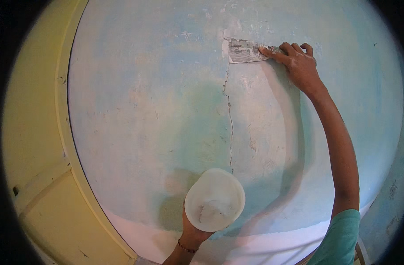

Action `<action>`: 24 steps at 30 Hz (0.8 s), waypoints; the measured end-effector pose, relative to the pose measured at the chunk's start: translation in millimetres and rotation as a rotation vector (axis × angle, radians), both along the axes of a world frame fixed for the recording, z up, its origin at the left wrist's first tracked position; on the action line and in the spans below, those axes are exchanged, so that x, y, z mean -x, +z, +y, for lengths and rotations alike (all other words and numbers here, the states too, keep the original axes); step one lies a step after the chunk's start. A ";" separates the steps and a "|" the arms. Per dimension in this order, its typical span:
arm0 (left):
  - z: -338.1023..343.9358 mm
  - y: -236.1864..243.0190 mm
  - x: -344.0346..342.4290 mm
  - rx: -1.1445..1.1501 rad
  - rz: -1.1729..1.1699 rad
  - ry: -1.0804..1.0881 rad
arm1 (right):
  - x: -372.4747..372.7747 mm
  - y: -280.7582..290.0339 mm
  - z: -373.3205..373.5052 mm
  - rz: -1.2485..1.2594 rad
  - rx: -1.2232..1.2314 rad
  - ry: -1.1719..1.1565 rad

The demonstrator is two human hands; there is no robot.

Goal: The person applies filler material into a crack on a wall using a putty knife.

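My right hand (301,68) grips a putty knife (245,51) whose broad blade, smeared with whitish material, lies flat against the pale blue wall (157,79) near the upper middle. Below that blade a thin vertical crack (230,123) runs down the wall, with a whitish patch beside its top. At lower centre, my left hand (194,229) holds a round translucent white plastic bowl (215,196), its fingers mostly hidden behind it. A little pale material and some grey smears show inside the bowl.
A yellow door or panel (38,132) with a raised frame borders the wall on the left. A pinkish-white band (286,238) crosses the lower wall. At the far right another stretch of bluish wall (392,203) shows, with a brown object low beside it.
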State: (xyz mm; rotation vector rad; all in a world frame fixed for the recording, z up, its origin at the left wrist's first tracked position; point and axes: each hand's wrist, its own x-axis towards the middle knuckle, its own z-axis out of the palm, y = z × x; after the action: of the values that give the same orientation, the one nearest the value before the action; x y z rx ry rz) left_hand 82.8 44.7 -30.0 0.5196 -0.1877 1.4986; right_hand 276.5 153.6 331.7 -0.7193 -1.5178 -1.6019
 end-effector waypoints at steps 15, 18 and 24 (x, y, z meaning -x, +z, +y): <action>-3.9 0.0 6.3 0.028 -0.135 -0.125 | 29.4 -16.0 -38.3 0.028 -0.057 -0.107; -0.4 -9.2 12.7 0.029 0.065 0.058 | 49.7 -40.0 -67.6 0.139 0.064 -0.067; -13.2 0.8 16.7 -0.039 0.084 -0.019 | 72.6 -50.0 -84.6 0.220 0.120 -0.124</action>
State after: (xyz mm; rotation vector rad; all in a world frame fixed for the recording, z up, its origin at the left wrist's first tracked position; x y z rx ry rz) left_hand 66.1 31.5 -29.2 0.6093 -0.1562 1.4539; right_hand 204.0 69.0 281.7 -1.0389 -1.4403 -1.4750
